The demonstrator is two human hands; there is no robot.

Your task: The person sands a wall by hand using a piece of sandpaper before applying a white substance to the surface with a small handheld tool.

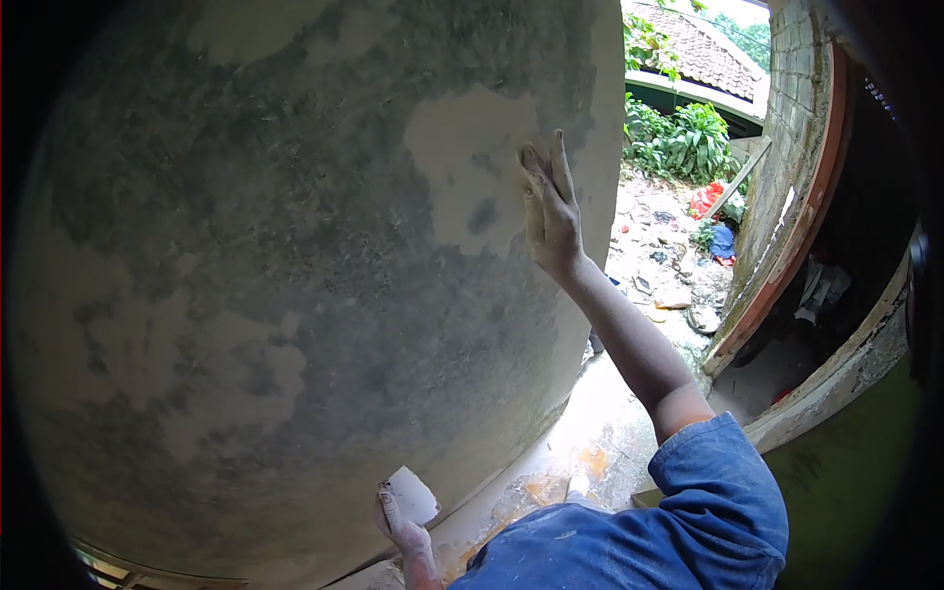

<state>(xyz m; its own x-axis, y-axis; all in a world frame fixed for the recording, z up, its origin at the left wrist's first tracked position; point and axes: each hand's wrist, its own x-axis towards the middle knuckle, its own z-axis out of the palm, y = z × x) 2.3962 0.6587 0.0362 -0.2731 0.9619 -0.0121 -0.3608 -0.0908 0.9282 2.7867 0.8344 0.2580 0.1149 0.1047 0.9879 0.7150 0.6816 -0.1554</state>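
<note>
My right hand (553, 211) is raised against the upper right part of a grey plastered wall (334, 324). Its fingers are stretched out and dusted pale, beside a large light patch of filler (467, 162). Whether anything lies under the palm is hidden. Low down, close to the wall's foot, my left hand (403, 531) grips a flat white piece (413, 496) with straight edges. Thumb and fingers close on its left side; I cannot make out its exact kind.
More pale patches (236, 383) mark the wall at lower left. Past its right edge lies rubble-strewn ground (664, 246) with green plants (688, 138). A doorway with a reddish frame (831, 197) stands at right, and a stained floor strip (580, 452) runs below.
</note>
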